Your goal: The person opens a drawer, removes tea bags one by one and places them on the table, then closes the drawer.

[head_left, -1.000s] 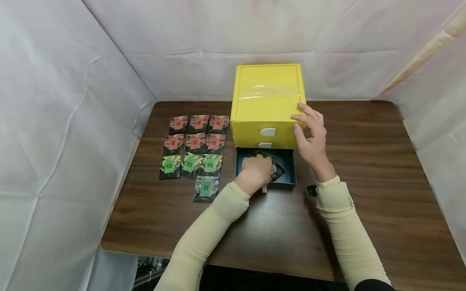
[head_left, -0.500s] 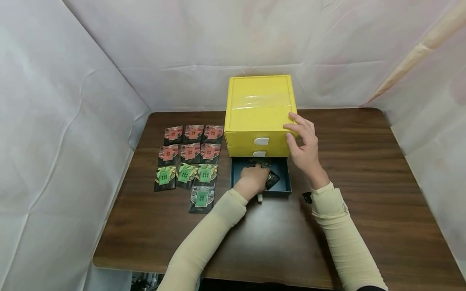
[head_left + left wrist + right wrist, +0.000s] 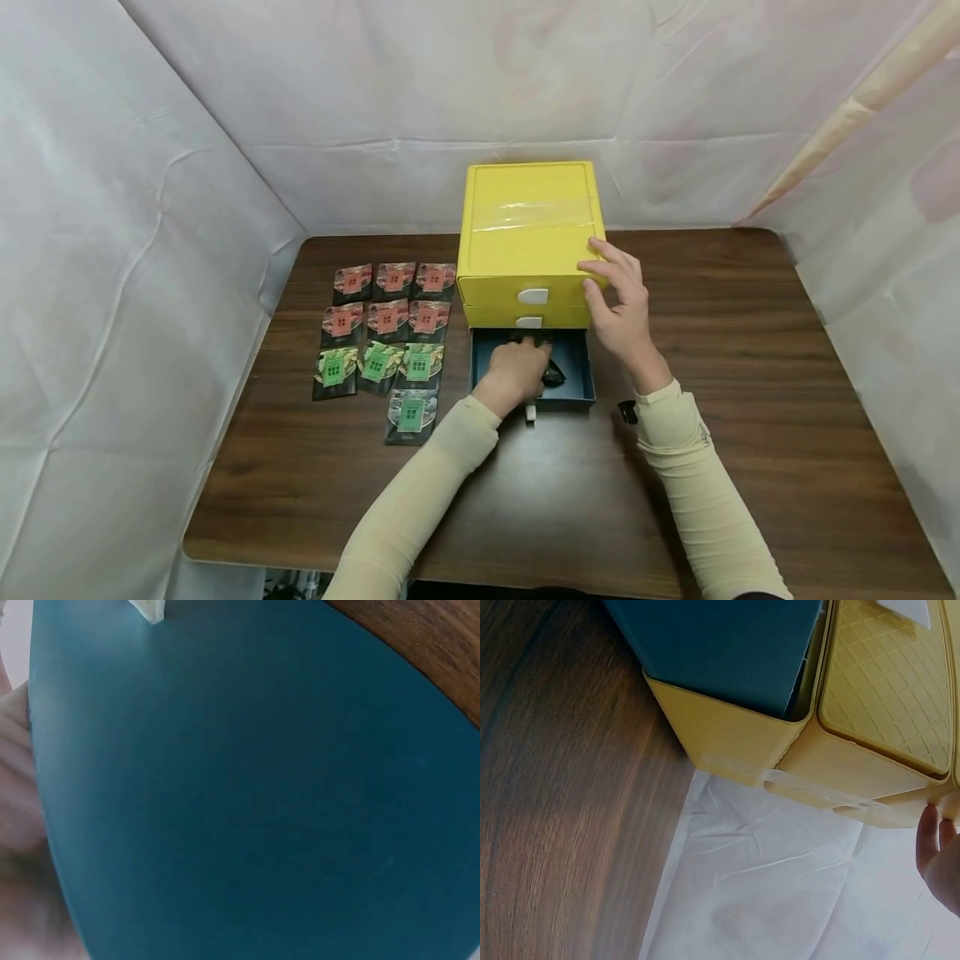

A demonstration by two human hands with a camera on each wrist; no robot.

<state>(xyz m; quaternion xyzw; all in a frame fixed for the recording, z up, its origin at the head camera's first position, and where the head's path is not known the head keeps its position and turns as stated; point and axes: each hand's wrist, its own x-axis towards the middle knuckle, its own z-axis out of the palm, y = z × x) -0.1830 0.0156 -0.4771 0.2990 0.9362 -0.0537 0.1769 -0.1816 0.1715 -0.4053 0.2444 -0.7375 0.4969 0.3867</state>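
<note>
In the head view a yellow drawer unit [image 3: 528,217] stands at the back of the table, its bottom blue drawer [image 3: 583,390] pulled out. My left hand [image 3: 517,371] reaches down into that drawer with bent fingers. A dark packet [image 3: 553,373] shows at the right of this hand, and I cannot tell whether the fingers grip it. The left wrist view is mostly filled by the drawer's blue surface [image 3: 247,787]. My right hand [image 3: 618,300] rests on the unit's front right corner, fingers extended over the top and thumb at the front. Its fingertips touch the yellow side in the right wrist view.
Left of the unit, several flat sachets lie in rows: red-labelled sachets [image 3: 387,318] at the back, green-labelled sachets [image 3: 335,372] in front, and one grey-green sachet [image 3: 411,417] nearest me. White tabs [image 3: 532,296] mark the upper drawers. White cloth [image 3: 420,75] surrounds the table [image 3: 750,400].
The head view has tilted and shifted, moving everything lower and slightly left in it. My left hand stays in the drawer, where less of the dark packet shows beside it. The right hand keeps its place.
</note>
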